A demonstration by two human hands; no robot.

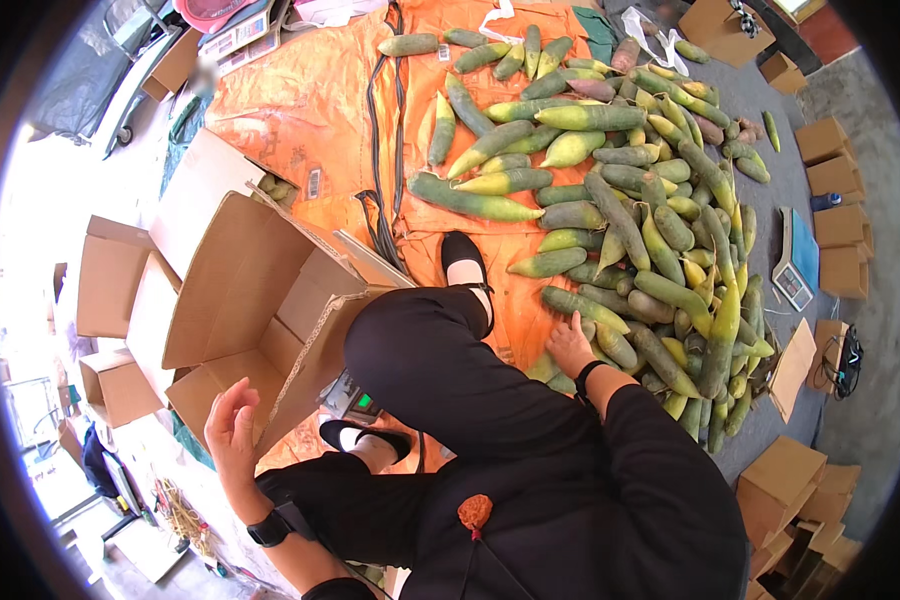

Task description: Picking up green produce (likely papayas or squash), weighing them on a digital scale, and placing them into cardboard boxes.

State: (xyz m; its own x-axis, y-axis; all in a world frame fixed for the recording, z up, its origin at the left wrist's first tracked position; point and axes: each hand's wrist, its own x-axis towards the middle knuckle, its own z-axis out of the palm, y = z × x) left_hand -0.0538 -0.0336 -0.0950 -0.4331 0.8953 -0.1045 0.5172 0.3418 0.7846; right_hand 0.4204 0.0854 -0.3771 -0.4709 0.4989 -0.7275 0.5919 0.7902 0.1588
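A large pile of green radishes (675, 292) lies on an orange tarpaulin (300, 112) at the right. My right hand (570, 346) rests at the near left side of the pile, fingers touching the radishes; whether it grips one cannot be told. At the left, a cardboard box (270, 322) stands with its flaps up, and the part of its inside that shows holds nothing. My left hand (232, 424) is raised by the box's near edge, fingers apart and holding nothing. Beneath the box, partly hidden, is a scale (349, 397) with a lit green display.
Another carton (274, 187) with green produce inside stands behind the box. More cartons (832, 217) line the right side, near a blue-topped scale (799, 259). Boxes (780, 480) are stacked at lower right. Dark cords (379, 150) cross the tarpaulin. My knees lie between box and pile.
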